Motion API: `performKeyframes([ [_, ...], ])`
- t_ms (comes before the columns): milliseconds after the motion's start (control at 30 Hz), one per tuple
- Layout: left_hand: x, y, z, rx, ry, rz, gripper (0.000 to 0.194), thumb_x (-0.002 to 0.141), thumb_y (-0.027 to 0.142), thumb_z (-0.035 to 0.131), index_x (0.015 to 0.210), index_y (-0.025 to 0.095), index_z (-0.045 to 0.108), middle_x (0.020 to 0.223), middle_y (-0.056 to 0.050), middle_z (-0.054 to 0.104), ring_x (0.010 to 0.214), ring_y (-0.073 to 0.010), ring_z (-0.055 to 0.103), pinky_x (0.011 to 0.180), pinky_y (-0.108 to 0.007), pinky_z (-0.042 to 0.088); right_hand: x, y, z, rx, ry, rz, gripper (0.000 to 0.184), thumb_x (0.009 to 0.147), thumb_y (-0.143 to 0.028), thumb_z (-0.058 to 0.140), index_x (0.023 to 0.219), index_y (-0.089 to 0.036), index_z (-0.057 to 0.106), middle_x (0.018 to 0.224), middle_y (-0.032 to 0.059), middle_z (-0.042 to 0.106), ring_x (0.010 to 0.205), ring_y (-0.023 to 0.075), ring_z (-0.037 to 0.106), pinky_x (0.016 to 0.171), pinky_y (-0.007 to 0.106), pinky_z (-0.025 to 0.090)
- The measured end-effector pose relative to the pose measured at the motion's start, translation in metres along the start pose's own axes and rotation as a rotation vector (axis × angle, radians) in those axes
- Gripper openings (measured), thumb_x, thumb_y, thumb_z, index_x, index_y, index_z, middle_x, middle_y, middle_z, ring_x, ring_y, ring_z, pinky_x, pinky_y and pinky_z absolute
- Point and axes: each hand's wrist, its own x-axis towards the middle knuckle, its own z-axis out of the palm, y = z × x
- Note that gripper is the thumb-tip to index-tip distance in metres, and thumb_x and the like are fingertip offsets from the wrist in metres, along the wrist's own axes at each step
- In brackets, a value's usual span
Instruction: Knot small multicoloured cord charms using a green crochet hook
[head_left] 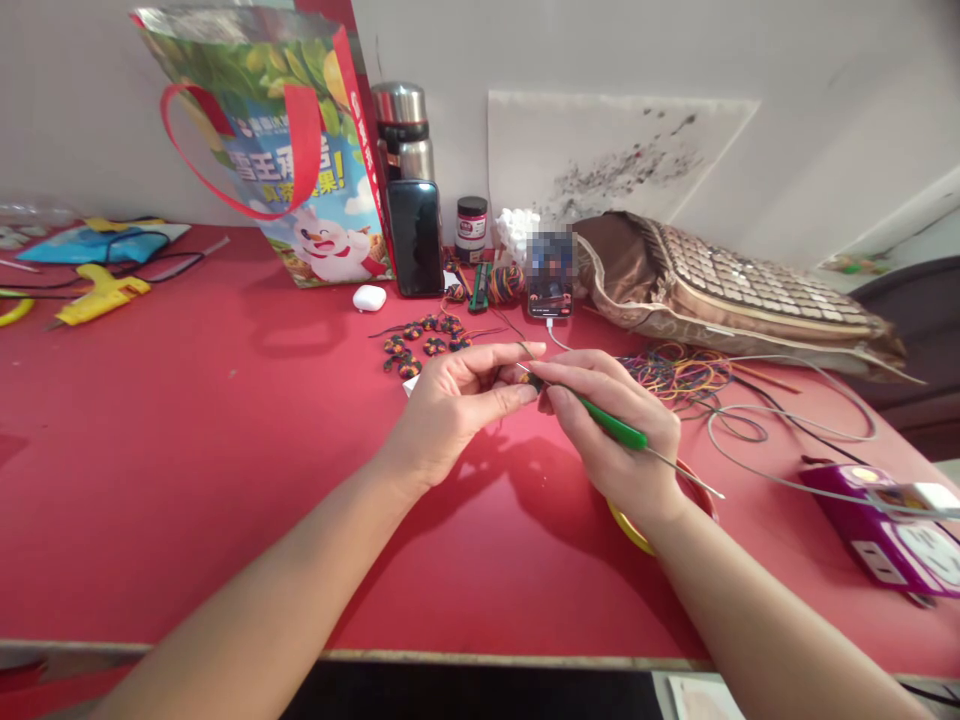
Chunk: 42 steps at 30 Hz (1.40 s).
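My right hand (619, 425) is closed around a green-handled crochet hook (615, 424), whose thin metal rod sticks out behind toward the lower right. Between the thumb and fingers of my left hand (457, 405) is a small dark multicoloured crochet piece (532, 381), partly covered by the fingertips. The hook's tip meets this piece, though the exact stitch is too small to make out. Just beyond my left hand lie several small round crocheted pieces (409, 366) in dark, orange and red yarn.
A variegated yarn ball (507, 284), a propped phone (550, 285) and a dark phone (417, 240) stand behind. Tangled yarn (679, 375) and a purple power strip (885, 530) are right. A yellow roll (630, 528) sits under my right wrist; a yellow glue gun (101, 295) lies left.
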Motion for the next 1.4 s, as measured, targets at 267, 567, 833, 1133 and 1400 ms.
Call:
performKeyframes([
  [267,0.001,0.001,0.000,-0.039,0.055,-0.039,0.028,0.067,0.020,0.095,0.095,0.021,0.088,0.085,-0.003,0.074,0.085,-0.0148,0.067,0.087,-0.030,0.057,-0.002,0.001,0.000,-0.022,0.017,0.028,0.031,0.099,-0.009,0.068,0.122,-0.026,0.079,0.106,0.0046,0.076,0.088,0.0156,0.073,0.082,0.033,0.061],
  [567,0.001,0.001,0.001,0.005,0.046,0.012,0.026,0.070,0.021,0.093,0.095,0.020,0.086,0.098,-0.003,0.073,0.085,-0.0126,0.059,0.083,-0.028,0.050,0.000,0.001,0.008,0.265,0.156,0.267,0.012,0.098,-0.015,0.070,0.101,-0.024,0.077,0.074,-0.0031,0.072,0.065,0.0124,0.069,0.064,0.027,0.059],
  [833,0.003,-0.002,0.003,-0.062,0.079,-0.024,0.039,0.062,0.020,0.099,0.099,0.021,0.086,0.088,-0.001,0.069,0.089,-0.0131,0.061,0.085,-0.027,0.050,-0.008,0.004,0.010,0.207,0.134,0.247,0.015,0.098,-0.016,0.073,0.108,-0.026,0.077,0.083,-0.0024,0.074,0.072,0.0119,0.071,0.071,0.028,0.058],
  [1133,0.000,0.002,-0.001,-0.026,0.000,-0.073,0.033,0.069,0.021,0.095,0.102,0.022,0.087,0.092,-0.003,0.074,0.086,-0.0133,0.062,0.083,-0.027,0.051,0.008,0.006,0.007,0.767,0.134,0.630,0.020,0.084,-0.041,0.086,0.085,-0.023,0.078,0.068,-0.0013,0.070,0.053,0.0104,0.054,0.054,0.027,0.049],
  [1400,-0.001,0.009,0.000,0.085,-0.008,-0.019,0.026,0.073,0.016,0.087,0.099,0.021,0.088,0.089,-0.004,0.074,0.083,-0.0149,0.061,0.079,-0.029,0.051,0.014,0.008,-0.005,0.836,0.069,0.687,0.019,0.080,-0.034,0.083,0.072,-0.018,0.078,0.056,-0.0019,0.061,0.043,0.0078,0.040,0.047,0.026,0.036],
])
